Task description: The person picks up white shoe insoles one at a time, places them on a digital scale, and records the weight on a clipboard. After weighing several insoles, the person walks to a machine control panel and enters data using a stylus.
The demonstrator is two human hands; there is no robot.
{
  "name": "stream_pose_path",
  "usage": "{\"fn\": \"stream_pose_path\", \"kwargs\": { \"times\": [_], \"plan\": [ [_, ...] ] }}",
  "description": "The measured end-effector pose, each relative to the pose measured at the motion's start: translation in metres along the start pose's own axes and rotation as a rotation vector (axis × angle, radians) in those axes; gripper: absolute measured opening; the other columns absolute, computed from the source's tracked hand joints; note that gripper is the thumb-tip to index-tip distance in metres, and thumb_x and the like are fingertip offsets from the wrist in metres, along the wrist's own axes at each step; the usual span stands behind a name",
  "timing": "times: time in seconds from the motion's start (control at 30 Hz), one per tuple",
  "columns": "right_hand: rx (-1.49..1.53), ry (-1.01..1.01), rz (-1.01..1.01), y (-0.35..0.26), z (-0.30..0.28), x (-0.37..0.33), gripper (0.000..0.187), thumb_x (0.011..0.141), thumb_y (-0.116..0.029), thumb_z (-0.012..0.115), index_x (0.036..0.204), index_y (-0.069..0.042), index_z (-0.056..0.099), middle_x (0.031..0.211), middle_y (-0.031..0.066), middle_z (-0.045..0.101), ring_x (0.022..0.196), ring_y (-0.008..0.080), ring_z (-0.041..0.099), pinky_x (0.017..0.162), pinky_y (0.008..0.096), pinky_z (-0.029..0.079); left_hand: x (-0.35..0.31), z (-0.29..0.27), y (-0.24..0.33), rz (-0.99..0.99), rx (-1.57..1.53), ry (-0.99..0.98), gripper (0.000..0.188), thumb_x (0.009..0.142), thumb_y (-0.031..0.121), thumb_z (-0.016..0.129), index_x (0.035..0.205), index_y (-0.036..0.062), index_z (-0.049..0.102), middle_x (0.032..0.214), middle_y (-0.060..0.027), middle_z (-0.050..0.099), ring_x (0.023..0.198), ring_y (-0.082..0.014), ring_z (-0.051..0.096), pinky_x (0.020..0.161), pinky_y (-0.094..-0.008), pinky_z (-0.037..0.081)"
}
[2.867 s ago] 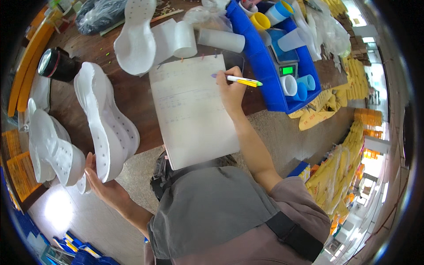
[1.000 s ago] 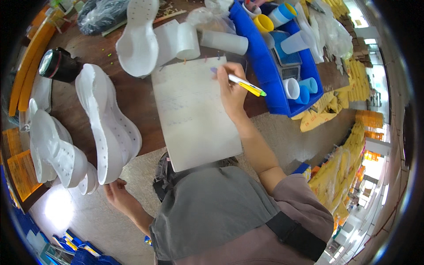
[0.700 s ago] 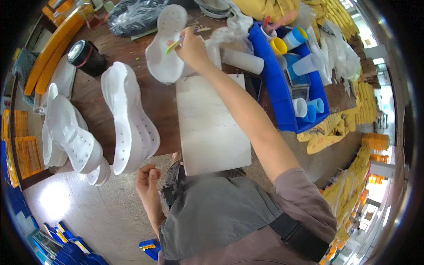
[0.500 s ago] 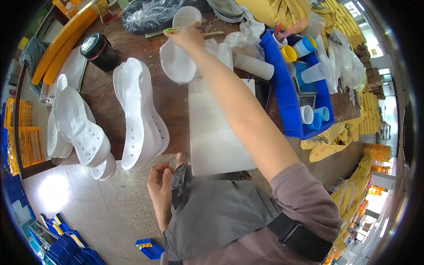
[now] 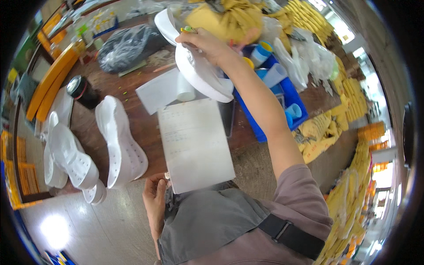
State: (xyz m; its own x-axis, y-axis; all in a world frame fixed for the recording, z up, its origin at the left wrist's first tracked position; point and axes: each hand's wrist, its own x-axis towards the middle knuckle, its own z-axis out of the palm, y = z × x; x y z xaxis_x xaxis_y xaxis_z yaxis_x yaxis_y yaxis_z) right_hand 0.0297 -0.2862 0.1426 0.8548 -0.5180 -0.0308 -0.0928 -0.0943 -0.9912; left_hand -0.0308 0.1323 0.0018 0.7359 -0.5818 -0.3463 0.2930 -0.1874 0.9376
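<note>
My right hand point(image 5: 209, 47) is raised at the far middle of the table, closed round the narrow middle of a white foam shoe sole point(image 5: 201, 76). A thin green and yellow tool point(image 5: 188, 29) sticks out from the same hand; its kind is hard to tell. By the table's near edge hangs my left hand point(image 5: 153, 199), fingers curled. A small whitish bit shows at its fingertips, beside the lower left corner of a white written sheet point(image 5: 196, 145). More white shoe soles point(image 5: 118, 143) stand to the left, with a stacked group point(image 5: 70, 150) past them.
A black lidded canister point(image 5: 84, 92) and curved orange pieces point(image 5: 51, 81) are at the left. Behind lies a black plastic bag point(image 5: 128, 48). At the right, a blue bin point(image 5: 295, 96) holds cups. Yellow sacks point(image 5: 329, 132) are piled beyond it.
My right hand has lifted the white sole off the table and moved right with it, uncovering papers and a white roll. My left hand has come nearer the written sheet's corner. The view has shifted.
</note>
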Motion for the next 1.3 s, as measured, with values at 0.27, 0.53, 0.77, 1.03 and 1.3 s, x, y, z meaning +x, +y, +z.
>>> {"fn": "stream_pose_path", "kwargs": {
  "times": [0.27, 0.53, 0.77, 1.03, 1.3],
  "plan": [
    [-0.208, 0.272, -0.085, -0.024, -0.059, -0.101, 0.089, 0.077, -0.042, 0.089, 0.134, 0.009, 0.043, 0.116, 0.0172, 0.062, 0.105, 0.0234, 0.065, 0.089, 0.0338, 0.054, 0.037, 0.077, 0.058, 0.403, 0.258, -0.144, 0.016, 0.100, 0.009, 0.067, 0.110, -0.0033, 0.069, 0.095, -0.0078, 0.071, 0.090, -0.0141, 0.065, 0.086, -0.0299, 0.052],
    [-0.734, 0.522, -0.493, -0.009, -0.073, -0.132, 0.079, 0.069, -0.034, 0.095, 0.120, -0.002, 0.042, 0.106, 0.0193, 0.060, 0.099, 0.0326, 0.066, 0.084, 0.0394, 0.052, 0.071, 0.210, 0.144, 0.868, 0.133, -0.072, 0.027, 0.092, 0.007, 0.077, 0.115, -0.0008, 0.067, 0.096, -0.0088, 0.071, 0.083, -0.0146, 0.066, 0.073, -0.0288, 0.053],
    [-0.776, 0.596, -0.528, -0.001, -0.094, -0.141, 0.087, 0.060, -0.034, 0.097, 0.114, 0.008, 0.043, 0.099, 0.0281, 0.064, 0.108, 0.0458, 0.063, 0.088, 0.0478, 0.054, 0.078, 0.239, 0.131, 0.846, 0.257, 0.001, 0.015, 0.092, 0.009, 0.078, 0.099, -0.0006, 0.070, 0.083, -0.0082, 0.071, 0.071, -0.0144, 0.065, 0.066, -0.0296, 0.052],
    [-0.576, 0.632, -0.497, 0.011, -0.206, -0.131, 0.069, 0.076, -0.012, 0.088, 0.129, -0.008, 0.044, 0.107, 0.0089, 0.056, 0.102, 0.0198, 0.058, 0.083, 0.0366, 0.051, 0.033, 0.224, 0.068, 0.927, 0.502, -0.675, 0.012, 0.082, -0.004, 0.076, 0.091, -0.0011, 0.068, 0.085, -0.0139, 0.067, 0.077, -0.0316, 0.067, 0.069, -0.0371, 0.054],
    [-1.004, 0.028, -0.374, 0.049, -0.349, -0.121, 0.052, 0.084, 0.001, 0.078, 0.126, -0.006, 0.047, 0.128, 0.0127, 0.066, 0.127, 0.0234, 0.063, 0.097, 0.0323, 0.053, -0.025, 0.022, -0.005, 0.100, 0.702, -0.127, 0.009, 0.085, 0.003, 0.075, 0.089, -0.0024, 0.069, 0.074, -0.0119, 0.070, 0.067, -0.0168, 0.065, 0.063, -0.0313, 0.050]
  ]
}}
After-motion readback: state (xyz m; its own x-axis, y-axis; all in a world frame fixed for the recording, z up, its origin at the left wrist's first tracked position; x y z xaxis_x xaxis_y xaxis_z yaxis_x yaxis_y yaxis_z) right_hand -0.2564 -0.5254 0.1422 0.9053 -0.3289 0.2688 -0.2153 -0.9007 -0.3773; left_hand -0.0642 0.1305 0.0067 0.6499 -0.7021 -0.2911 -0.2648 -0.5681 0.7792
